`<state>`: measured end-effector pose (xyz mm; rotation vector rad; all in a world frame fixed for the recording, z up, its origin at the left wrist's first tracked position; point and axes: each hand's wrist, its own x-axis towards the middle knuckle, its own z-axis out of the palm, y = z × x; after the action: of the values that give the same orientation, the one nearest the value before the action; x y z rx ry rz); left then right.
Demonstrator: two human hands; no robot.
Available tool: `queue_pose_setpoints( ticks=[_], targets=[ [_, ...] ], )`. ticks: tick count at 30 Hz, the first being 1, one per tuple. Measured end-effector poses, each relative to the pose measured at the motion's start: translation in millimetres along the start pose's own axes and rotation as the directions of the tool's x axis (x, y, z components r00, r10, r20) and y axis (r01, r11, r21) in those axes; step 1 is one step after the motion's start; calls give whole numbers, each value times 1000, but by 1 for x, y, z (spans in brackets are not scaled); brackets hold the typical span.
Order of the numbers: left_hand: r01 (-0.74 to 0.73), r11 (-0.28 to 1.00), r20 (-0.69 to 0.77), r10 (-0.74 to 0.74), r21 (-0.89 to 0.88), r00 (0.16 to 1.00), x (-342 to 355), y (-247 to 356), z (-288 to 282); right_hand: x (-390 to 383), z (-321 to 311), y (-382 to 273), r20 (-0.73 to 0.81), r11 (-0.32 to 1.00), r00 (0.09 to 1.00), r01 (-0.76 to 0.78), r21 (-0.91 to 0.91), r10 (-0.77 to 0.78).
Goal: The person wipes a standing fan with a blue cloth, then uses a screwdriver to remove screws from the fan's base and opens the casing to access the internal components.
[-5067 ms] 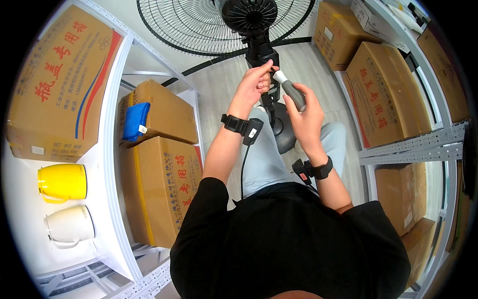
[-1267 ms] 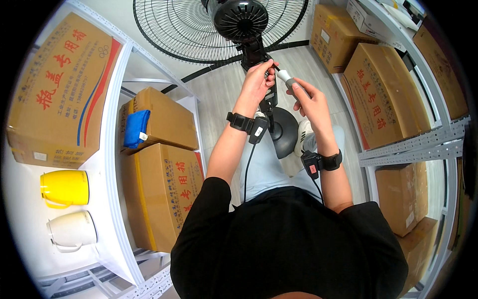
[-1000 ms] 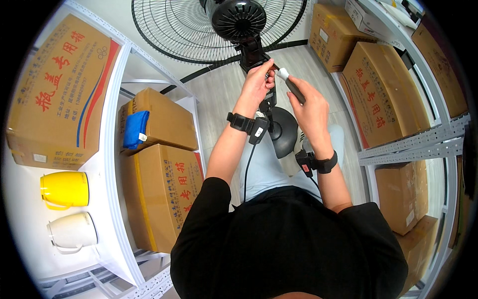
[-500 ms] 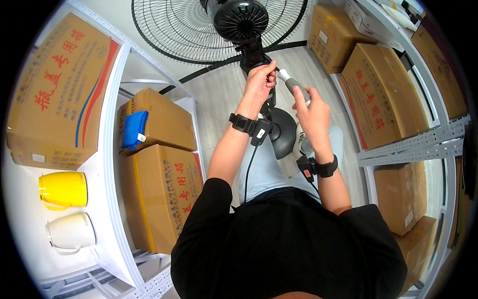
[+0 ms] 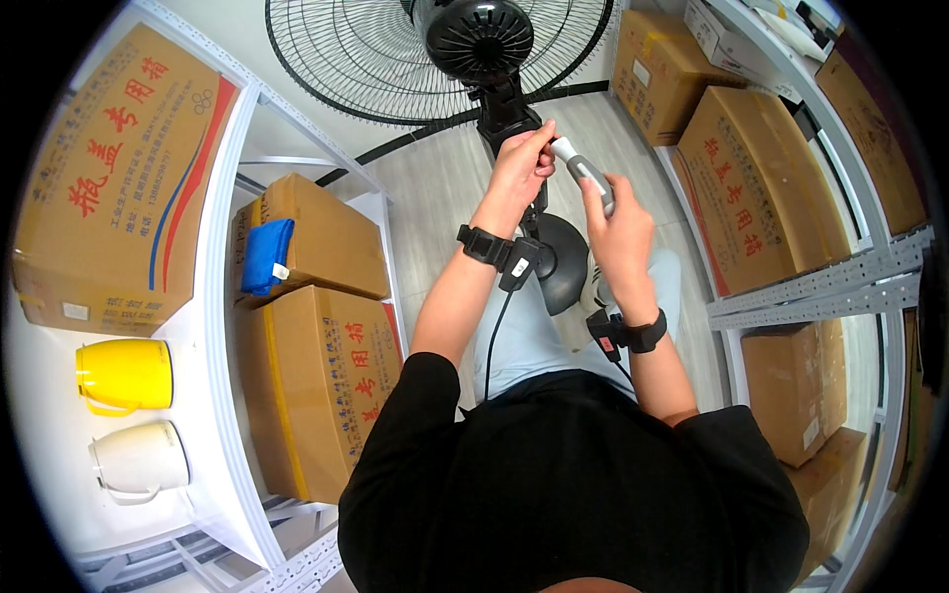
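A black standing fan faces away at the top, its pole joint above a round base. My left hand is closed at the pole just below that joint, fingertips pinched on something I cannot make out. My right hand grips a grey screwdriver with a white collar, angled up-left toward my left fingertips. The screwdriver's tip is hidden at those fingers. Both wrists wear black strapped devices with cables. My legs in light trousers lie either side of the fan base.
Shelving holds cardboard boxes on the left and more boxes on the right. A blue cloth pouch rests on a left box. A yellow jug and a white jug stand on the lower left shelf.
Across the frames my right fingers shift and turn on the screwdriver handle. My left hand has moved slightly right over the last second, still pinched at the pole. My foot has shifted beside the base.
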<state>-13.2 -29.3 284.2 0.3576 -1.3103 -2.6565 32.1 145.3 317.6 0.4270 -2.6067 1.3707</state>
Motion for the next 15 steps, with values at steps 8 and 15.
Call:
queue_pose_setpoints(
  ticks=[8, 15],
  targets=[
    [93, 994, 36, -91, -58, 995, 2, 0, -5, -3, -3, 4, -52, 985, 989, 140, 104, -135],
    [74, 996, 30, -73, -56, 997, 0, 2, 5, 2, 7, 19, -259, 879, 846, 476, -32, -467]
  ],
)
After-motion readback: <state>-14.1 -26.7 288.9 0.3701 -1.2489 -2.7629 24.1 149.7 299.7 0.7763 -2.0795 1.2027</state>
